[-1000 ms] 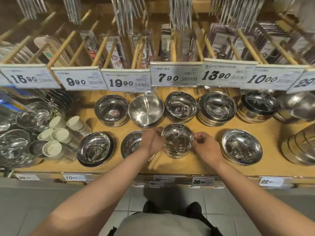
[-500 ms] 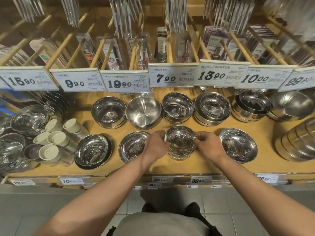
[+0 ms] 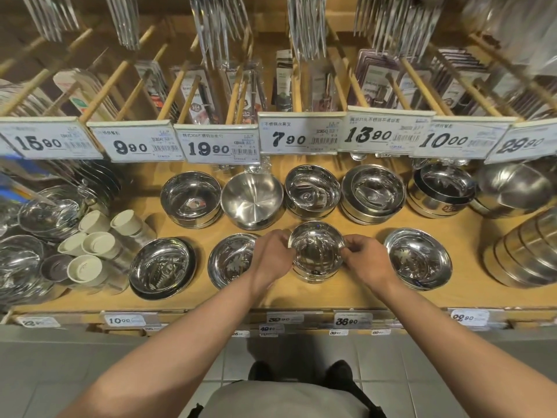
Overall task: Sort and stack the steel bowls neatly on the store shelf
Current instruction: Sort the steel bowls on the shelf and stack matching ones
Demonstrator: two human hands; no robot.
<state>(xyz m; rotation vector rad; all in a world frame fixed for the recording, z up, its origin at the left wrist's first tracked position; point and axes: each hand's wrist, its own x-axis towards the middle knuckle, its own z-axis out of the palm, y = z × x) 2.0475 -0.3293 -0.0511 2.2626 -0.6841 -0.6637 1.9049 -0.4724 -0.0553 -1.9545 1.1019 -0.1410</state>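
A small steel bowl (image 3: 316,254) sits on a short stack in the front row of the wooden shelf (image 3: 346,294). My left hand (image 3: 272,257) grips its left rim and my right hand (image 3: 366,260) pinches its right rim. Shallow steel bowls lie beside it: one partly under my left hand (image 3: 230,260), one further left (image 3: 161,267), one to the right (image 3: 417,257). The back row holds stacks of deeper bowls (image 3: 190,199), (image 3: 252,200), (image 3: 312,191), (image 3: 373,193), (image 3: 441,190).
White-lidded cups (image 3: 90,245) and glass bowls (image 3: 45,215) crowd the left end. Large steel bowls (image 3: 515,188) and a tilted stack (image 3: 524,251) fill the right end. Price tags (image 3: 298,132) and hanging cutlery packs overhang the back row.
Both hands stay on the small bowl's rim; they and the bowl have shifted slightly on the stack, with the fingers closing in tighter on the rim.
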